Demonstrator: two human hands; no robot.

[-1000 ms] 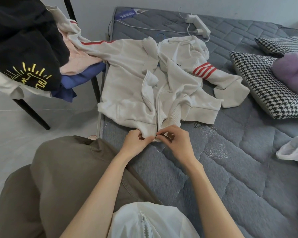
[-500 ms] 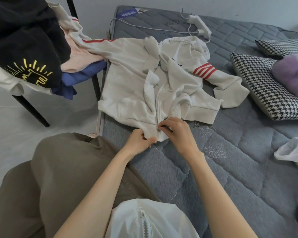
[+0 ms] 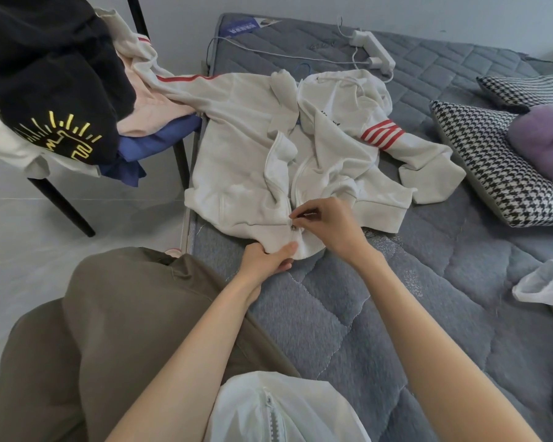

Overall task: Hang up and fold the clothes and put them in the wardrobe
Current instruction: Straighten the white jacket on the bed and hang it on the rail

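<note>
— What is being shown on the bed?

— A white zip-up hoodie with red stripes is being laid front-up on a grey quilted mattress. It is lying close to the mattress's left edge, with the hem turned toward the seated person.

— How is it being held?

— The bottom hem is being gripped by the left hand, thumb on top and fingers curled under the cloth. Just above it, the lower end of the zipper is being pinched between the thumb and fingertips of the right hand. The slider itself is being largely hidden by those fingers.

— And the sleeves?

— One striped sleeve is being draped off the mattress onto a chair. A black garment with a yellow print, a pink garment and a blue garment are being kept in a heap there. The other sleeve is lying flat on the mattress, its cuff just beside a houndstooth pillow.

— Anything else in view?

— A white power strip and its cable are lying at the far end of the mattress, beyond the hood.
</note>
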